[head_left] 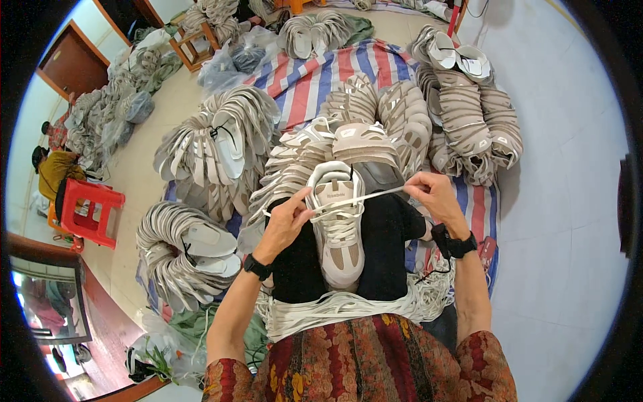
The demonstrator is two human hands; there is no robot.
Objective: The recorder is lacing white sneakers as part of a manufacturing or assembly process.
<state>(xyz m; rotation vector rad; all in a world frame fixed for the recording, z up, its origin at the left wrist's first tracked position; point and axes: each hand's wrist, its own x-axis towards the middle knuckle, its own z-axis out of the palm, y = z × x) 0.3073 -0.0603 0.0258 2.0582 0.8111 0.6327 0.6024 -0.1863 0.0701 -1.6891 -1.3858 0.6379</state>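
Observation:
A beige and white sneaker [343,258] rests between my black-trousered knees, toe toward me. White lacing crosses its front. One white shoelace [379,194] runs taut from the upper eyelets out to the right. Its right stretch is pinched between thumb and fingers of my right hand [434,195], held off to the side of the shoe. My left hand [289,221] is closed at the shoe's left eyelet edge, fingertips on the lace. A bundle of loose white laces [341,308] lies across my lap.
Stacks of beige shoe uppers [248,127] stand around me on a striped tarp [301,84]. More uppers [469,114] are piled at the right. A red plastic stool [90,208] stands on the left, near a seated person in a yellow top [57,174].

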